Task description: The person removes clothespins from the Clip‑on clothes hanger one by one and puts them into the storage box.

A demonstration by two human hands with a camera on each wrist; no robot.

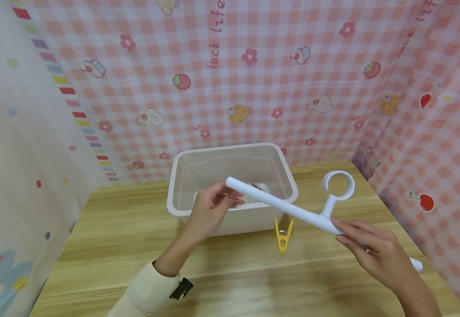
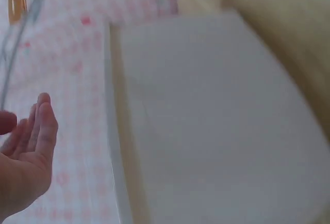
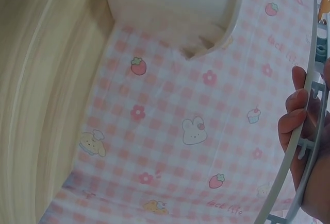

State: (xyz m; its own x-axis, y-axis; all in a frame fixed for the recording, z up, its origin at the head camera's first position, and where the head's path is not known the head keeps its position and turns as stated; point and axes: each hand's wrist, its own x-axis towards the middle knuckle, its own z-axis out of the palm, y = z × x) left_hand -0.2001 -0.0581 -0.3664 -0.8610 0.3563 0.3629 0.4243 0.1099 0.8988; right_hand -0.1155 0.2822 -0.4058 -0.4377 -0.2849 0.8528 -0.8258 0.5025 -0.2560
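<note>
A white plastic hanger (image 1: 293,209) with a round hook slants across the front of a clear white bin (image 1: 182,174). My right hand (image 1: 343,231) grips its bar just below the hook; in the right wrist view my right hand (image 3: 299,110) has its fingers (image 3: 291,116) curled round the bar (image 3: 289,167). A yellow clothespin (image 1: 283,233) hangs under the bar in front of the bin. My left hand (image 1: 231,198) hovers at the bin's front rim beside the hanger's left end, holding nothing. The blurred left wrist view shows my left hand (image 2: 36,110) with straight fingers.
The bin (image 3: 175,7) stands on a wooden table (image 1: 230,273), and small items (image 1: 257,189) lie on its floor. Pink checked cloth (image 1: 254,79) walls the table at the back and right, with a pale printed sheet (image 1: 24,154) on the left.
</note>
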